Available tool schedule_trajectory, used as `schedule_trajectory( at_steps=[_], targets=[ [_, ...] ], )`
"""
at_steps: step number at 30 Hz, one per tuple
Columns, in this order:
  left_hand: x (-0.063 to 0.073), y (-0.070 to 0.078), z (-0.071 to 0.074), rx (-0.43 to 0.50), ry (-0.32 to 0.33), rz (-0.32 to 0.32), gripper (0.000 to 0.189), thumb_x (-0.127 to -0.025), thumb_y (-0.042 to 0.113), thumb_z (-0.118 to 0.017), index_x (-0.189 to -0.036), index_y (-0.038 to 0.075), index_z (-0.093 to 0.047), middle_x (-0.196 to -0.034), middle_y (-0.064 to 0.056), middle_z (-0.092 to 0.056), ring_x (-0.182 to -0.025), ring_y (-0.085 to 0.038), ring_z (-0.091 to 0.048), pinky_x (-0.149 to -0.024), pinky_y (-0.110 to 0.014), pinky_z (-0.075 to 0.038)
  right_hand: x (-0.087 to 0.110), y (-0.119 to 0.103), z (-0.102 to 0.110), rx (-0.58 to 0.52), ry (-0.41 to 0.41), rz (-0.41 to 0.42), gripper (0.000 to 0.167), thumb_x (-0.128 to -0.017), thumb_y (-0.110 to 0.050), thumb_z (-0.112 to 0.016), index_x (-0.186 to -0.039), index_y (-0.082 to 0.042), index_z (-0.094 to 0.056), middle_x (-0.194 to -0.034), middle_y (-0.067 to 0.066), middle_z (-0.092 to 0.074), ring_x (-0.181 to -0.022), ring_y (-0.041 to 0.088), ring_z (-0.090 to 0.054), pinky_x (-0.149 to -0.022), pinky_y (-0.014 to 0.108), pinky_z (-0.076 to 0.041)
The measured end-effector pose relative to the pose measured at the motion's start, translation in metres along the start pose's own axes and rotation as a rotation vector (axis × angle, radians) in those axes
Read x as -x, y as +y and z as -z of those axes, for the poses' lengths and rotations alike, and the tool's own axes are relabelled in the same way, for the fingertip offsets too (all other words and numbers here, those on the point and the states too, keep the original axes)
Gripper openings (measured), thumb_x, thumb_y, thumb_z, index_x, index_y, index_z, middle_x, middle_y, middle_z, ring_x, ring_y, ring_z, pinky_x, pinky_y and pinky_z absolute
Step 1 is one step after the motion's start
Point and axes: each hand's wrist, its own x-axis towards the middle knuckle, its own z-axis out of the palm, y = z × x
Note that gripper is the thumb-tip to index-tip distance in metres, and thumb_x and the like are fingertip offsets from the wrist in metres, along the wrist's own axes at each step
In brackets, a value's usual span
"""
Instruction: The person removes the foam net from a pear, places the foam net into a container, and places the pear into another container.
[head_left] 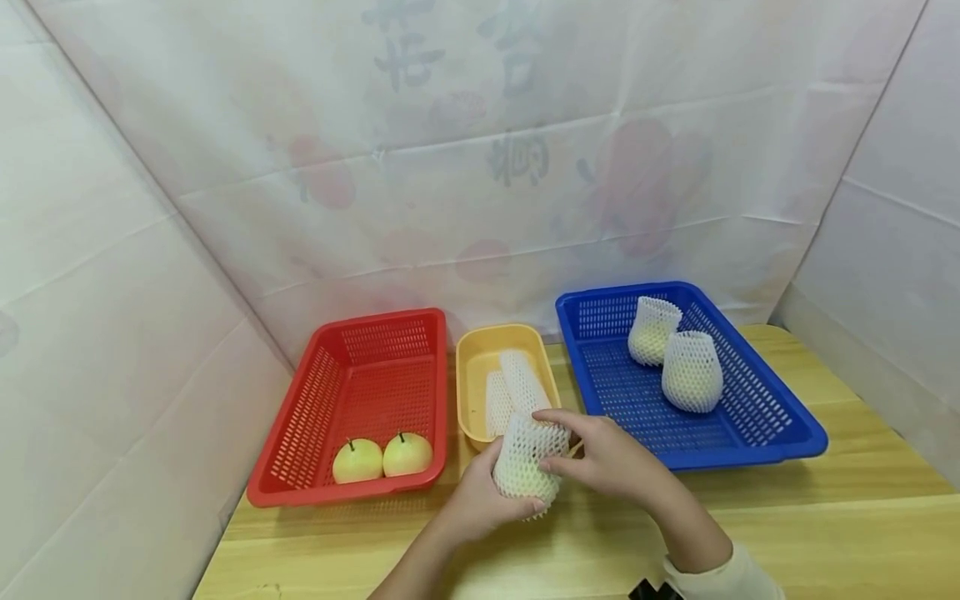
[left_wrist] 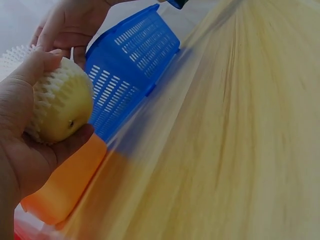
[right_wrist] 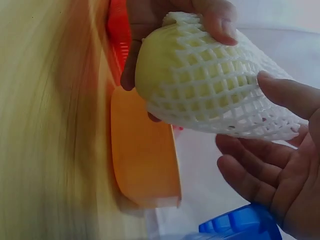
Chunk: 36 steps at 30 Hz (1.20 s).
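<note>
Gripping pear (right_wrist: 155,70) in net (head_left: 521,437) with left hand (head_left: 480,496), at 6 o'clock from tub (head_left: 472,387). Aligned near 12–6 lengthwise, free end at 12. Pinching net there with right hand (head_left: 611,454), from 3 o'clock; nearer that end.

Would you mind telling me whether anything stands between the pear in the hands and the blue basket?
Yes: the right hand, at the net around the pear, is between it and the blue basket. The basket's raised rim would likely need clearing too. Nothing else visibly stands in the way.
</note>
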Motion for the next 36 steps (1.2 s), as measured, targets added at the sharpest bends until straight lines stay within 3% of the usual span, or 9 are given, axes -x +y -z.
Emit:
schedule_trajectory(
  at_steps=[4, 9, 17, 27, 36],
  targets=[
    [0.0, -0.001, 0.001, -0.004, -0.01, -0.002, 0.082, -0.071, 0.013, -0.087, -0.141, 0.024, -0.047, -0.124, -0.006, -0.062, -0.102, -0.019, -0.066, -0.082, -0.032, -0.059, 0.0, 0.001, -0.001, 0.003, -0.043, -0.03, 0.056, -0.088, -0.041, -0.073, -0.136, -0.016, -0.057, -0.081, -0.009, -0.065, -0.067, 0.003, -0.058, -0.057, 0.022, -0.052],
    [0.0, -0.002, 0.007, -0.032, -0.023, -0.023, 0.081, -0.071, 0.015, -0.088, -0.141, 0.024, -0.047, -0.125, -0.007, -0.062, -0.102, -0.019, -0.066, -0.081, -0.032, -0.059, -0.002, 0.001, -0.005, -0.007, -0.074, -0.024, 0.059, -0.086, -0.036, -0.075, -0.137, -0.013, -0.056, -0.093, -0.005, -0.068, -0.071, 0.003, -0.06, -0.061, 0.022, -0.054],
    [-0.002, -0.008, 0.015, -0.023, -0.122, -0.035, 0.085, -0.073, 0.011, -0.086, -0.144, 0.024, -0.042, -0.129, -0.007, -0.06, -0.102, -0.019, -0.067, -0.083, -0.034, -0.059, -0.005, -0.002, -0.014, 0.072, -0.038, 0.043, 0.017, -0.082, -0.02, -0.079, -0.096, -0.016, -0.069, -0.082, -0.012, -0.065, -0.068, -0.002, -0.057, -0.061, 0.02, -0.052],
    [-0.005, -0.014, 0.017, -0.127, -0.225, -0.055, 0.091, -0.075, 0.019, -0.087, -0.15, 0.021, -0.036, -0.135, 0.0, -0.055, -0.115, -0.014, -0.06, -0.095, -0.029, -0.052, -0.005, 0.002, -0.021, 0.188, -0.023, 0.112, 0.01, -0.081, -0.015, -0.079, -0.083, -0.019, -0.069, -0.079, -0.015, -0.063, -0.07, -0.002, -0.054, -0.062, 0.02, -0.05],
    [-0.004, -0.012, 0.02, -0.171, -0.223, -0.039, 0.084, -0.072, 0.019, -0.089, -0.142, 0.029, -0.045, -0.128, 0.002, -0.06, -0.109, -0.013, -0.062, -0.093, -0.028, -0.053, -0.004, 0.002, -0.028, 0.261, 0.027, 0.193, 0.009, -0.082, -0.019, -0.078, -0.085, -0.018, -0.069, -0.082, -0.013, -0.065, -0.075, 0.0, -0.057, -0.065, 0.021, -0.052]
  ],
)
